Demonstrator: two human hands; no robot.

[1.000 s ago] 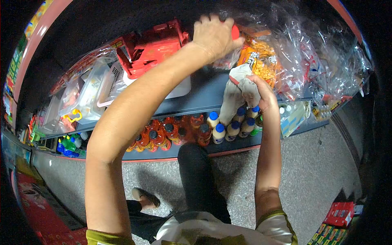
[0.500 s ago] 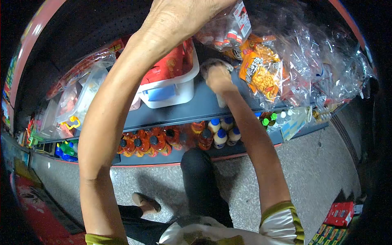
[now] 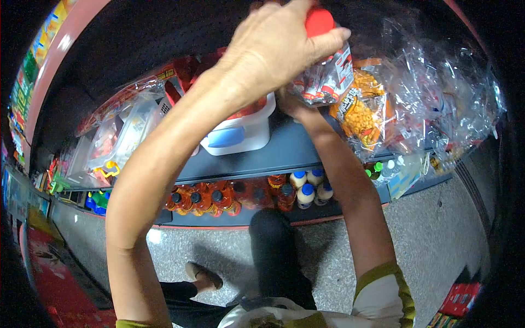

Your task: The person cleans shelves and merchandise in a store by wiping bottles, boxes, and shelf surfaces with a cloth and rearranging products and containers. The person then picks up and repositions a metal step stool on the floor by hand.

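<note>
My left hand point(image 3: 273, 48) grips a clear plastic jar point(image 3: 334, 74) near its red lid point(image 3: 319, 23); the jar is tilted, with red-and-white pieces inside and a printed label. Below and behind it, my right hand point(image 3: 298, 107) reaches onto the dark shelf point(image 3: 290, 145). Its fingers are hidden by the jar and my left hand, so what it holds does not show. A white tub point(image 3: 254, 141) with red packets in it stands to the left of my right hand. Orange snack bags point(image 3: 361, 112) lie to the right of the jar.
Crumpled clear plastic bags point(image 3: 432, 109) cover the shelf's right side. Clear bins point(image 3: 123, 134) stand at the left. On the lower shelf are orange-red bottles point(image 3: 199, 199) and white bottles with blue caps point(image 3: 306, 194). My knee point(image 3: 268, 229) is close to the shelf front.
My left hand has moved right and down in view with the jar, showing its red lid. My right hand, earlier on a pale crumpled thing on the shelf, is now mostly hidden. The view shifted slightly.
</note>
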